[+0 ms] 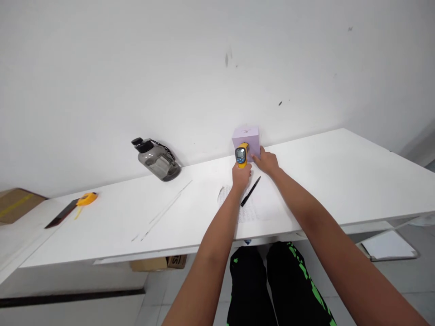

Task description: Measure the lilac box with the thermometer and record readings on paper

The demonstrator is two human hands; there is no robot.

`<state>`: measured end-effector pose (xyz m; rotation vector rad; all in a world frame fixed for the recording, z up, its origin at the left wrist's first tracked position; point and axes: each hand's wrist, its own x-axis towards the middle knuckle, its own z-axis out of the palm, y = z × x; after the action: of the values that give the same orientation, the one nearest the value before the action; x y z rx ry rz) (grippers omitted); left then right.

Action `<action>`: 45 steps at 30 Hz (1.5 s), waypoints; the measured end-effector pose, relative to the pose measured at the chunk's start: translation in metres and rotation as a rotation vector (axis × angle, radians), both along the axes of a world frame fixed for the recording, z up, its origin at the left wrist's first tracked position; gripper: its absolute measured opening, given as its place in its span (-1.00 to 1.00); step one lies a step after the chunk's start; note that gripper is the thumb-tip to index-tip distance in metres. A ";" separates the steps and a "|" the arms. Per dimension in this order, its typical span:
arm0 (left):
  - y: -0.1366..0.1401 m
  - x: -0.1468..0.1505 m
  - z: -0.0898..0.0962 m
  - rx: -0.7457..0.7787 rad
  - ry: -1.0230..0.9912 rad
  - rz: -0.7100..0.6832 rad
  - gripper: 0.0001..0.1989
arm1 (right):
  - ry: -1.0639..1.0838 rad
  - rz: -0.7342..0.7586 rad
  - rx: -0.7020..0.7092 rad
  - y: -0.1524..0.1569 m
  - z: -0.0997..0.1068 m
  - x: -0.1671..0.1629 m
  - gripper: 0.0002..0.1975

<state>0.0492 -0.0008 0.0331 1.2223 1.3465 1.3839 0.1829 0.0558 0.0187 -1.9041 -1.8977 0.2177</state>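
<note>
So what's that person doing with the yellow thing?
The person's left hand is holding a yellow gun-shaped gadget with a small screen facing back, its front toward a light purple box by the wall. The right hand is at the box's right side. Nearer the person, a black pen and a sheet of paper with writing lie on the white desk. I can't read the gadget's screen from here.

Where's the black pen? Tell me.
In the head view, the black pen lies right of centre, on the handwritten sheet, below and to the right of the left hand, which grips the yellow handheld meter.
</note>
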 end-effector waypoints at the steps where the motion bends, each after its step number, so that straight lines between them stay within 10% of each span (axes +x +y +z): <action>1: 0.000 0.000 0.000 0.004 0.001 -0.005 -0.86 | -0.001 0.001 0.004 0.000 0.000 0.000 -0.22; 45: 0.030 0.010 -0.014 0.129 -0.050 -0.039 -0.77 | -0.006 -0.052 0.032 0.012 -0.002 0.001 -0.44</action>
<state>0.0595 0.0297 0.0195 1.2830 1.2084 1.4836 0.1843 0.0674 0.0170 -1.9325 -1.8423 0.1647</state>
